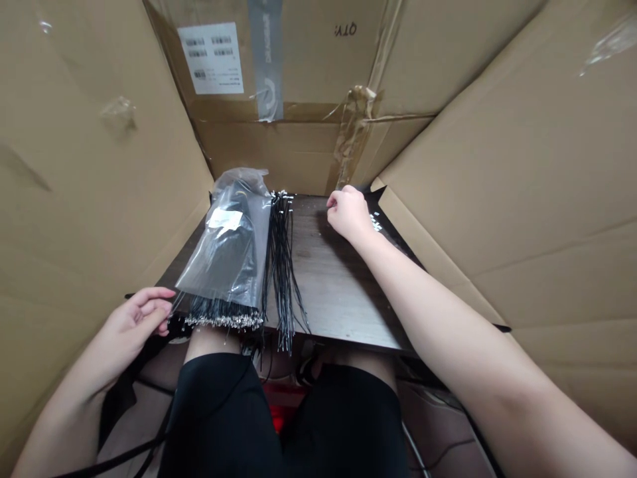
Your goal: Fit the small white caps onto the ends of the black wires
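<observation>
A clear plastic bag [229, 242] full of black cords with small metal ends lies on a dark wooden table [338, 292]. Beside it on the right runs a loose bundle of black cords [281, 265], their tips hanging over the front edge. My left hand [139, 318] rests at the table's near left corner, fingers curled, touching the metal ends that stick out of the bag. My right hand [348, 212] reaches to the far right of the table, fingers pinched together over small pale pieces [374, 222]; what it pinches is hidden.
Large cardboard sheets [497, 166] wall the table on the left, back and right. A white label [212, 58] and grey tape are on the back box. My knees in black shorts [279, 418] sit under the table, with dark cables near the floor.
</observation>
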`<act>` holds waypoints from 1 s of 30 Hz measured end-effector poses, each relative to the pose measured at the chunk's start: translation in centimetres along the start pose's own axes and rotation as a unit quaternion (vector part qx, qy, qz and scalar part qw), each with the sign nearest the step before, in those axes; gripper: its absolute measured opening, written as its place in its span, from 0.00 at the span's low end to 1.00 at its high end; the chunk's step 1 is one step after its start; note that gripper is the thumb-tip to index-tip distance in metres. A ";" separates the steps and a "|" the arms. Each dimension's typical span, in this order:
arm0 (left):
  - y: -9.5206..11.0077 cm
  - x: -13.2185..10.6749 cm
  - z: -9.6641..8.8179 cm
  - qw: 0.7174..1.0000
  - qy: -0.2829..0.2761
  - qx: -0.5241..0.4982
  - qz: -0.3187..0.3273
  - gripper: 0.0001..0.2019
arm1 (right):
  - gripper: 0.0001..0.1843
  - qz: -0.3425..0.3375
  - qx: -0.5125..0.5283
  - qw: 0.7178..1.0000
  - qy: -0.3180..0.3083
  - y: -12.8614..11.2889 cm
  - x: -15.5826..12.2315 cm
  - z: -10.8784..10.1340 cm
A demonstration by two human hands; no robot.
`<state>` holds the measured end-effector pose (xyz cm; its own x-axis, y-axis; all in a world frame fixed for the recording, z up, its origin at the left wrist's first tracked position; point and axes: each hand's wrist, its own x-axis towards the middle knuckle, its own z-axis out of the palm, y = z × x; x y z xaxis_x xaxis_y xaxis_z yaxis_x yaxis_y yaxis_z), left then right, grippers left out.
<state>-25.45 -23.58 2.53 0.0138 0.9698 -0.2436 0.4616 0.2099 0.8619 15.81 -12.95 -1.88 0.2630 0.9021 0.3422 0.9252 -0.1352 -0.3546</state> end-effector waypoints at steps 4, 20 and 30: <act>-0.1 -0.1 -0.3 1.000 -0.023 0.011 0.017 0.10 | 0.17 -0.006 0.010 1.000 0.018 0.4 0.2 0.4; -0.3 0.1 0.0 0.963 0.071 0.186 0.183 0.13 | 0.14 -0.032 0.060 0.996 0.050 1.1 0.6 1.7; -1.1 -0.9 -0.6 0.951 0.108 0.144 0.251 0.07 | 0.13 -0.046 0.071 0.996 0.035 0.7 0.5 1.9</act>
<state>-26.52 -24.64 2.08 0.1282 0.9482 0.2906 0.6699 -0.2988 0.6797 16.05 -11.82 -3.61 0.2027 0.8766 0.4365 0.8991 0.0100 -0.4377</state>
